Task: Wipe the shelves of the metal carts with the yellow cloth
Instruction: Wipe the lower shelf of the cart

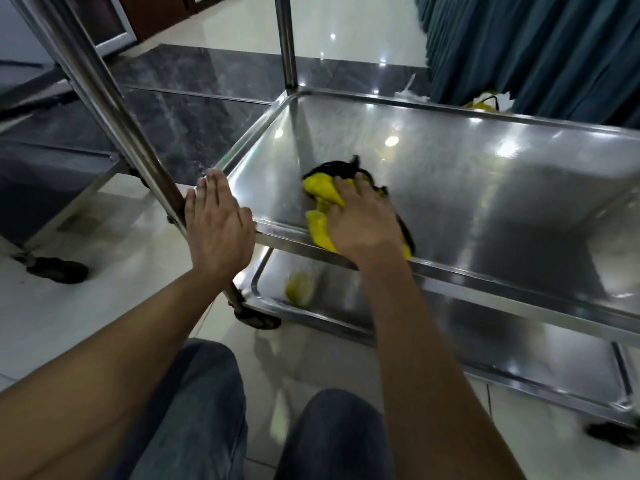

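Note:
A yellow cloth [321, 197] with a black edge lies bunched on the middle shelf [467, 174] of a steel cart, near its front left corner. My right hand [363, 220] presses down on the cloth, fingers spread over it. My left hand [216, 220] rests on the shelf's front left corner beside the cart's upright post [114, 109], fingers straight and together. The lower shelf [433, 334] shows below, with a yellow reflection on it.
A second metal cart [52, 161] stands to the left on a black wheel [57, 270]. A dark blue curtain [536, 46] hangs at the back right, with yellow and white bags [485, 100] at its foot. The floor is glossy tile. My knees in jeans are at the bottom.

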### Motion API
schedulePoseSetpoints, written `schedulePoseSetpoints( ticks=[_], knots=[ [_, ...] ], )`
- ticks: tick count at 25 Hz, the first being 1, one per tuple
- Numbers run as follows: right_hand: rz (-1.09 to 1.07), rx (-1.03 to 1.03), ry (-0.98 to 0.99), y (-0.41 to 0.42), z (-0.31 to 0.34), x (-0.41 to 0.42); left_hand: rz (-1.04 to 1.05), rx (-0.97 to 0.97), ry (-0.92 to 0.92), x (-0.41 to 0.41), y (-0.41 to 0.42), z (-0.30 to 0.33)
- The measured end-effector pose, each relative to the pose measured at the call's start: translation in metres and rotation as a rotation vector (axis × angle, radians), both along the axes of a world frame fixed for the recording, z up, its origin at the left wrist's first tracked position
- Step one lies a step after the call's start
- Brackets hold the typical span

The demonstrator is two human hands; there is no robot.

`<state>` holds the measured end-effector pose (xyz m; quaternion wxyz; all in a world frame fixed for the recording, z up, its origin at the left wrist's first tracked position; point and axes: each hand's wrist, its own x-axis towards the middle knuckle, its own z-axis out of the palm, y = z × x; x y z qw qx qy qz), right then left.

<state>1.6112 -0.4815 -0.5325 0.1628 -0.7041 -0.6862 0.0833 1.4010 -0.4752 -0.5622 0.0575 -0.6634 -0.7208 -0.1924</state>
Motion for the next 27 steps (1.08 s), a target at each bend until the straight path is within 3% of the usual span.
schedulePoseSetpoints(
  ticks=[5, 10, 13, 17, 20, 24, 27],
  knots=[
    [-0.210, -0.049, 0.048, -0.036, 0.002, 0.093, 0.013, -0.032, 0.054, 0.013, -0.007, 0.011],
    [-0.183, -0.012, 0.048, -0.037, 0.005, 0.090, -0.613, 0.092, 0.096, 0.147, -0.066, 0.004],
    [-0.244, -0.013, 0.025, -0.058, 0.007, 0.128, -0.603, 0.090, 0.010, 0.174, -0.080, 0.004],
    [-0.478, -0.034, -0.006, -0.109, 0.012, 0.227, -0.553, 0.041, 0.042, 0.173, -0.079, 0.003],
    [-0.638, -0.036, 0.005, -0.113, 0.010, 0.237, -0.575, -0.002, 0.040, 0.204, -0.097, 0.005],
    [-0.403, 0.010, -0.023, -0.090, 0.005, 0.185, -0.638, -0.050, 0.052, 0.246, -0.128, -0.006],
    [-0.370, 0.007, 0.003, -0.103, 0.006, 0.218, -0.637, -0.097, 0.087, 0.241, -0.122, -0.003]
  ],
)
